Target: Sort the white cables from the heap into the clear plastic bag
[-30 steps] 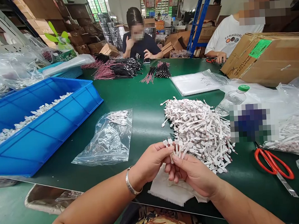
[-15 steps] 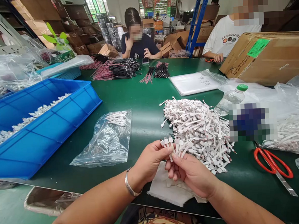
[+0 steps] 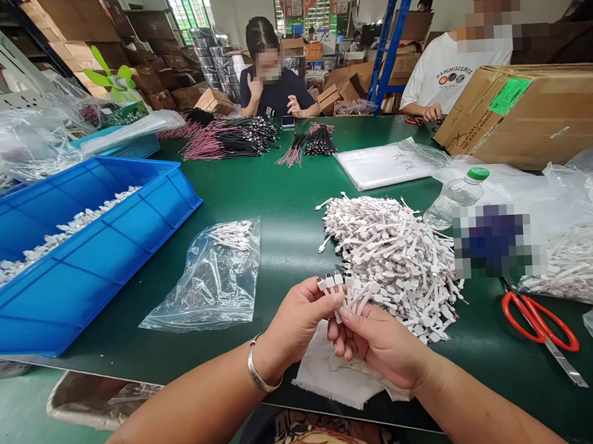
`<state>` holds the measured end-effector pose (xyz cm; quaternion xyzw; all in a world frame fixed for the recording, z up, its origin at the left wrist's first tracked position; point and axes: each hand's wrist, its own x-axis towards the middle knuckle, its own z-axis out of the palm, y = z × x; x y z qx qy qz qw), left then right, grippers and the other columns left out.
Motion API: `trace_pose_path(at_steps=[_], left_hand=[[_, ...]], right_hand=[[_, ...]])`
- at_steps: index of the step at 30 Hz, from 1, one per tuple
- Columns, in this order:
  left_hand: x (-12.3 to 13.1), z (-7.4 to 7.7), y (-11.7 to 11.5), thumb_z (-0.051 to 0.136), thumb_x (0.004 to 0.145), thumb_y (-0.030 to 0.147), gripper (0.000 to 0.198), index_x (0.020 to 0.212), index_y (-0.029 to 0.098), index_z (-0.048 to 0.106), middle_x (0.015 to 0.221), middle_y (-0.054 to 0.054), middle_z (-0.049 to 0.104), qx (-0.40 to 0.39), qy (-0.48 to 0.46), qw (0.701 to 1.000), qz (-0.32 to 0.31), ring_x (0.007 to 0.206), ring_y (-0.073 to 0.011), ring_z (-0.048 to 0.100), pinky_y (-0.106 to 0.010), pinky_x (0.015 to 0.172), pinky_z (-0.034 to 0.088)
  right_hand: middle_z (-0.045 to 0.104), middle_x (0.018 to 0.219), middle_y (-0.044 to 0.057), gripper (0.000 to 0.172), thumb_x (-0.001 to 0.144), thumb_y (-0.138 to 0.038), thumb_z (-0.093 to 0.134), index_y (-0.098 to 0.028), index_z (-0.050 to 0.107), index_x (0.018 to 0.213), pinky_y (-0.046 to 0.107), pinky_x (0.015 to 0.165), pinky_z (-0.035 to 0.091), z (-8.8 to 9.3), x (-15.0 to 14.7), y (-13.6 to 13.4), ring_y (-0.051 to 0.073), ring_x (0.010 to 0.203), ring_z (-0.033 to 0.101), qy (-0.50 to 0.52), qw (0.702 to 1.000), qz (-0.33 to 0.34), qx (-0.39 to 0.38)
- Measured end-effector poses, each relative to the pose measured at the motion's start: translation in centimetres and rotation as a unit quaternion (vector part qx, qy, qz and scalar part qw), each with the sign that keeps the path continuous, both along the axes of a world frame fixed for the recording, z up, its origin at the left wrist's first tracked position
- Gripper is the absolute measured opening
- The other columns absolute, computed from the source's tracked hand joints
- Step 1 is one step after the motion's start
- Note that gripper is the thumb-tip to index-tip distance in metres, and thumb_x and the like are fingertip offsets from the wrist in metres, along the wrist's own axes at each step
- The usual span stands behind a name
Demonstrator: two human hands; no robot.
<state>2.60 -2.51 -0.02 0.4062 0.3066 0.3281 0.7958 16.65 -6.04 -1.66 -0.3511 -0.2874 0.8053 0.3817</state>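
Note:
My left hand (image 3: 296, 325) and my right hand (image 3: 379, 340) meet near the front edge of the green table (image 3: 280, 203). Both pinch a small fan of white connector cables (image 3: 342, 289) held upright between the fingertips. A large heap of the same white cables (image 3: 395, 256) lies just beyond my hands. A silver bracelet sits on my left wrist. Under my hands lies a white cloth (image 3: 337, 372). A clear plastic bag (image 3: 214, 276) holding a few white cables lies to the left.
A blue bin (image 3: 80, 260) with white parts stands at the left. Red-handled scissors (image 3: 540, 325), a plastic bottle (image 3: 457, 197), bags of cables and a cardboard box (image 3: 529, 114) are at the right. Two people sit at the far side behind bundles of dark wires (image 3: 242, 139).
My hands have stayed in place, and the fan of white cables between the fingertips has shifted slightly. The view has drifted a little.

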Motion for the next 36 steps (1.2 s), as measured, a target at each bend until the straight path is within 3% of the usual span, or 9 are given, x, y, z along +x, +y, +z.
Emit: trace_pose_path(at_steps=[9,15,23,30,36], left_hand=[[-0.1,-0.02,0.24,0.056,0.081,0.037,0.023,0.079,0.015,0.051,0.05,0.001,0.055,-0.056,0.003,0.998,-0.032,0.039,-0.012,0.055,-0.019,0.04,0.038],[0.04,-0.23,0.19,0.053,0.083,0.036,0.023,0.076,0.015,0.051,0.041,0.002,0.05,-0.077,-0.023,0.995,-0.055,0.037,-0.0151,0.056,-0.022,0.039,0.042],[-0.06,-0.44,0.21,0.055,0.082,0.031,0.023,0.071,0.011,0.054,0.043,0.001,0.053,-0.102,0.01,0.993,-0.058,0.031,-0.0077,0.047,-0.015,0.033,0.032],[-0.24,-0.63,-0.26,0.053,0.084,0.035,0.024,0.076,0.012,0.055,0.039,0.0,0.053,-0.083,0.0,0.994,-0.068,0.03,-0.0124,0.05,-0.018,0.029,0.035],[-0.31,-0.22,-0.48,0.054,0.082,0.036,0.023,0.086,0.013,0.055,0.044,0.001,0.056,-0.078,0.011,0.996,-0.033,0.029,-0.0124,0.05,-0.019,0.029,0.036]], right_hand=[[0.063,0.073,0.005,0.03,0.081,-0.04,0.06,-0.011,0.063,0.077,0.018,0.051,0.041,0.41,0.09,-0.04,0.007,0.055,0.057,0.021,0.999,0.007,-0.037],[0.063,0.072,0.005,0.031,0.081,-0.04,0.06,-0.01,0.063,0.075,0.018,0.052,0.041,0.46,0.1,-0.09,0.008,0.056,0.057,0.028,0.999,0.021,-0.037],[0.064,0.075,0.007,0.03,0.081,-0.038,0.061,-0.009,0.063,0.08,0.019,0.051,0.044,-0.11,-0.06,-0.18,0.01,0.057,0.061,0.042,0.997,0.048,-0.039],[0.066,0.076,0.011,0.038,0.085,-0.041,0.056,-0.004,0.065,0.08,0.019,0.054,0.047,-0.48,0.15,-0.08,0.011,0.058,0.063,0.082,0.991,0.107,-0.023],[0.066,0.069,0.01,0.043,0.087,-0.044,0.051,-0.005,0.065,0.079,0.018,0.055,0.047,-0.05,0.12,-0.02,0.009,0.056,0.063,0.108,0.986,0.127,-0.004]])
